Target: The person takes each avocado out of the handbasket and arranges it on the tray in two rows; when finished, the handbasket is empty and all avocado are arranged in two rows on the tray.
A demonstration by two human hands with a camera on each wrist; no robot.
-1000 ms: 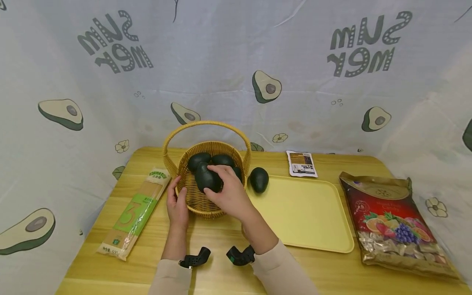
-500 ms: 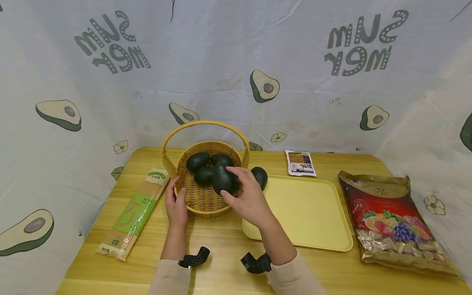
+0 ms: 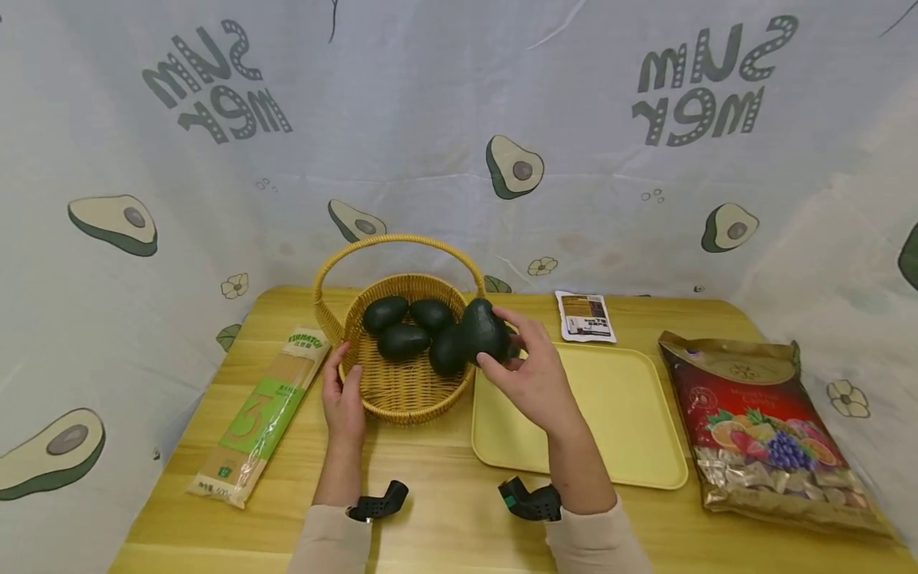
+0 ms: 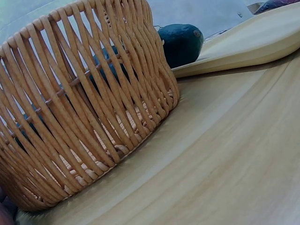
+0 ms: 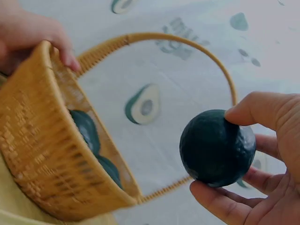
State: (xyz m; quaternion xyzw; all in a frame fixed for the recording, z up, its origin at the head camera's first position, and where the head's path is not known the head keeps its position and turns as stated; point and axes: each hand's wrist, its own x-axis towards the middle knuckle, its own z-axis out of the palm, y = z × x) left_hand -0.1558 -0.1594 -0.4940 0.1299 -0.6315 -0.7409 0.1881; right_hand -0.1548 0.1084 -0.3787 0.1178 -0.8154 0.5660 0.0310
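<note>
My right hand (image 3: 534, 379) pinches a dark green avocado (image 3: 480, 327) between thumb and fingers, above the right rim of the wicker basket (image 3: 410, 415). In the right wrist view this avocado (image 5: 216, 147) appears end-on, raised beside the basket. My left hand (image 3: 344, 402) holds the basket's left side, its fingers over the rim (image 5: 46, 56). Several dark avocados (image 3: 403, 341) lie inside. Another avocado (image 4: 183, 44) rests outside, at the tray's near-left corner in the left wrist view; in the head view the right hand and held avocado mostly hide it.
Right of the basket lies a yellow tray (image 3: 610, 422). A pack of noodles (image 3: 265, 414) lies on the left, a large red candy bag (image 3: 770, 438) on the right. Behind the tray is a small white packet (image 3: 585, 317). The basket's tall handle (image 3: 402, 237) arches over it.
My right hand has lifted an avocado from the middle of the basket and carried it right, to above the right rim. The left hand has stayed at the basket's left side.
</note>
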